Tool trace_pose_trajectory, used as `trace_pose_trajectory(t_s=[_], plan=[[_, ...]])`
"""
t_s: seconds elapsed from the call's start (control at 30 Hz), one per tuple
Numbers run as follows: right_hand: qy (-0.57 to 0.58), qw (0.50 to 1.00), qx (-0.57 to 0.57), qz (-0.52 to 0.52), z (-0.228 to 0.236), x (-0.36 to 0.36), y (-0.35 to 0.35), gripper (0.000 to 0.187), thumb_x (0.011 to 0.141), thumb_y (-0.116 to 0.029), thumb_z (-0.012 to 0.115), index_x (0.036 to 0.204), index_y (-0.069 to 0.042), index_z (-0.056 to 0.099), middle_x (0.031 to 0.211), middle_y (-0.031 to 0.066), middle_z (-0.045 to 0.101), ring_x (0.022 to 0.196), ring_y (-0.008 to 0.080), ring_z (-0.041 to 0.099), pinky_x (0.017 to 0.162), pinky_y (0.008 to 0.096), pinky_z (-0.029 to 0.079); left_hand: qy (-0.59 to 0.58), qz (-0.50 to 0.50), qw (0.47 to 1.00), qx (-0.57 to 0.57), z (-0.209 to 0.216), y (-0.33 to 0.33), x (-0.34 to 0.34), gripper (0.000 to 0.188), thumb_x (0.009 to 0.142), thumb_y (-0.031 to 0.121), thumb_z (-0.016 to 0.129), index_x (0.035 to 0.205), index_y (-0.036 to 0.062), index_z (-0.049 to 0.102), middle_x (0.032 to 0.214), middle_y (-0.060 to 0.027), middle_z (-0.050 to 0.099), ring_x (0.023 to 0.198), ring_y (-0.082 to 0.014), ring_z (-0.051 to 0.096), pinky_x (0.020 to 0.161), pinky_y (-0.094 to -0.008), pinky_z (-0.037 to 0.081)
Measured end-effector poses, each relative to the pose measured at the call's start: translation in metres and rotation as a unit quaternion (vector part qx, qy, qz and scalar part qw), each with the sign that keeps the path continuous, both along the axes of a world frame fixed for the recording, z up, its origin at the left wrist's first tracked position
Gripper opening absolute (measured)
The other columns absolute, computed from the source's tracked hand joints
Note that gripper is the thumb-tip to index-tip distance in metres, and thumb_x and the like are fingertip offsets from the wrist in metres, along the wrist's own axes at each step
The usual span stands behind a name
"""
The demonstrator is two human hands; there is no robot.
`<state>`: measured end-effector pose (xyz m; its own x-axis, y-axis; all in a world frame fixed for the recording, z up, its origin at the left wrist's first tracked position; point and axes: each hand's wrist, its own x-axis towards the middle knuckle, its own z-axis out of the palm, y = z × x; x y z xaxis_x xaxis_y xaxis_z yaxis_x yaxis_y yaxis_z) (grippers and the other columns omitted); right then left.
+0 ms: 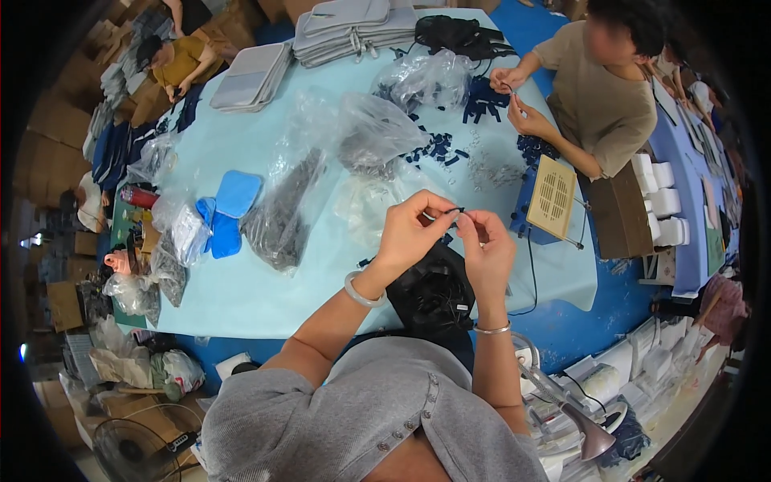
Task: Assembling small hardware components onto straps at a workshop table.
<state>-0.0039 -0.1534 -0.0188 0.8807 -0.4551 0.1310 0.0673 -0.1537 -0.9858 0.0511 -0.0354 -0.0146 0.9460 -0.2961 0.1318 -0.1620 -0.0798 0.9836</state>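
My left hand and my right hand meet above the near part of the table, fingertips pinched together. Between them is a small dark strip, mostly hidden by the fingers; its exact kind does not show. Below the hands, at the table's near edge, lies a black fabric bundle. Beyond them, short navy fabric tabs are scattered in a loose pile. Small metal rings or clips lie beside these tabs. A blue box-shaped device with a beige slotted top stands to the right of my right hand.
Clear plastic bags cover the middle of the pale blue table. Blue pouches lie left, stacked grey cases far back. Across at right, a co-worker handles a small piece. A lamp stands lower right.
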Motion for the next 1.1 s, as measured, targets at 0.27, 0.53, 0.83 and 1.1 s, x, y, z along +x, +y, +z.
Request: trace_pose_trajectory(t_s=[0.27, 0.53, 0.83, 1.1], plan=[[0.009, 1.000, 0.025, 0.010, 0.000, -0.002, -0.002, 0.009, 0.082, -0.006, 0.062, 0.082, 0.001, 0.057, 0.073, 0.0038, 0.061, 0.063, 0.0079, 0.057, 0.057, 0.0212, 0.045, 0.082, -0.024, 0.992, -0.094, -0.003, -0.001, -0.005, 0.008, 0.080, 0.005, 0.065, 0.080, 0.0026, 0.057, 0.076, -0.0036, 0.063, 0.066, -0.0057, 0.056, 0.053, -0.0191, 0.042], [0.006, 0.928, 0.355, 0.117, 0.000, -0.002, -0.008, 0.010, 0.087, -0.010, 0.055, 0.084, 0.000, 0.053, 0.078, 0.0047, 0.059, 0.072, 0.0110, 0.058, 0.069, 0.0228, 0.047, 0.303, -0.094, 0.908, -0.273, -0.015, 0.002, -0.002, 0.009, 0.082, 0.010, 0.064, 0.079, 0.0075, 0.056, 0.070, -0.0019, 0.060, 0.061, -0.0055, 0.052, 0.052, -0.0187, 0.035], [0.010, 0.973, 0.227, 0.044, -0.007, -0.001, -0.007, 0.008, 0.086, -0.005, 0.056, 0.088, 0.002, 0.053, 0.080, 0.0056, 0.060, 0.070, 0.0104, 0.059, 0.065, 0.0218, 0.048, 0.118, 0.007, 0.981, -0.153, -0.009, -0.013, -0.015, 0.009, 0.081, 0.002, 0.063, 0.081, -0.0006, 0.054, 0.081, -0.0080, 0.064, 0.068, -0.0069, 0.058, 0.057, -0.0190, 0.044], [0.013, 0.984, 0.174, 0.031, -0.004, -0.003, -0.002, 0.007, 0.086, -0.004, 0.055, 0.084, 0.003, 0.054, 0.079, 0.0067, 0.060, 0.070, 0.0101, 0.060, 0.064, 0.0215, 0.050, 0.057, 0.005, 0.972, -0.226, -0.024, -0.018, -0.017, 0.007, 0.083, 0.002, 0.060, 0.083, -0.0007, 0.054, 0.080, -0.0080, 0.063, 0.069, -0.0065, 0.057, 0.057, -0.0185, 0.044]])
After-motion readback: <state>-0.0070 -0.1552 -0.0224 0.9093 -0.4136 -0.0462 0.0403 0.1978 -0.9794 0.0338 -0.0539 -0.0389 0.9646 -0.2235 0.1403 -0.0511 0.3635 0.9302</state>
